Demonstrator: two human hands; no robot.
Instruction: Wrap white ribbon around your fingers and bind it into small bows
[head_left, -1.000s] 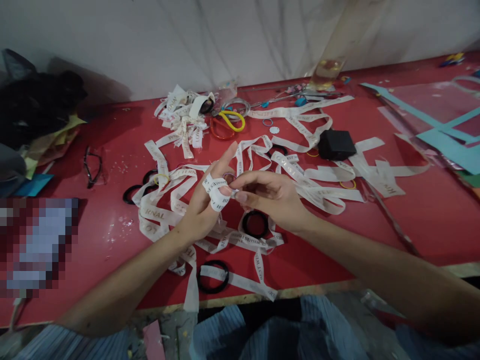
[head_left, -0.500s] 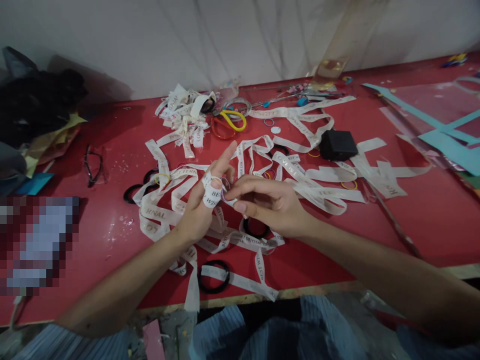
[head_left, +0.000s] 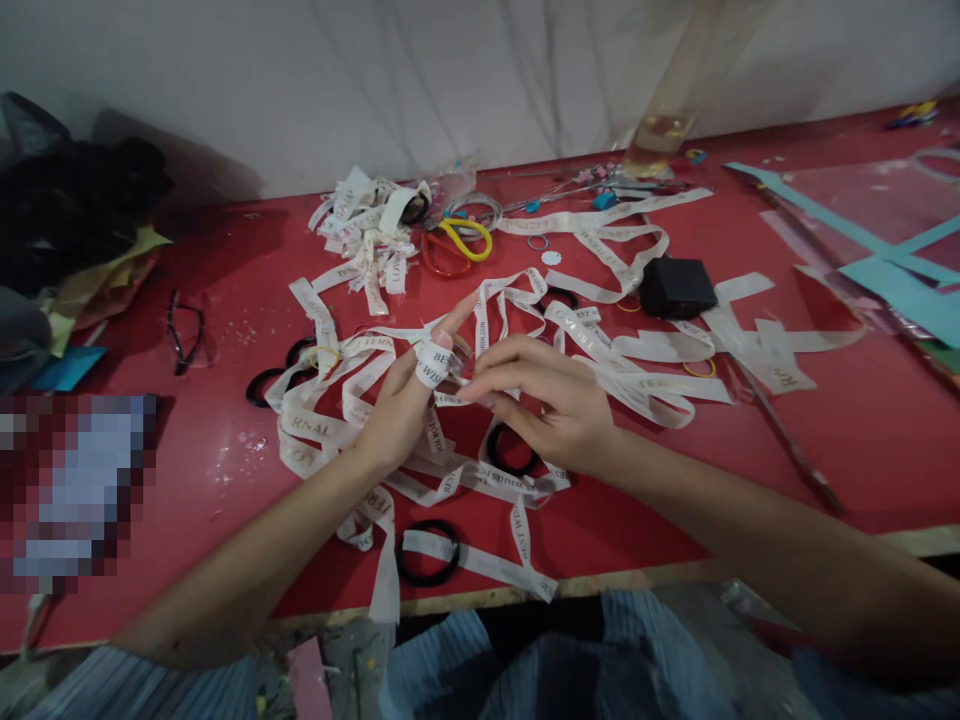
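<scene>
A white printed ribbon [head_left: 433, 364] is looped around the thumb of my left hand [head_left: 394, 415], its index finger stretched out and pointing up and away. The hand has hold of the loop. Close beside it, my right hand [head_left: 555, 405] pinches the ribbon's lower strand between thumb and fingertips; the exact grip is partly hidden. Below and around both hands lie more loose ribbons [head_left: 311, 425] with dark and gold lettering. A black ring [head_left: 512, 450] sits under my right hand, and another black ring [head_left: 427, 553] rests on a ribbon near the front edge.
The red table [head_left: 217, 440] carries a black box [head_left: 677, 288] at right, scissors [head_left: 469, 240] with yellow and red handles, and a heap of ribbon pieces [head_left: 367, 225]. At left are glasses [head_left: 185, 332], a blurred-out phone [head_left: 82, 485] and a black bag [head_left: 82, 200]. Light-blue strips [head_left: 900, 270] lie far right.
My right hand's fingers have shifted and curled differently at the ribbon. The loop on my left thumb has turned and tightened, and the purple band seen between the hands is now hidden.
</scene>
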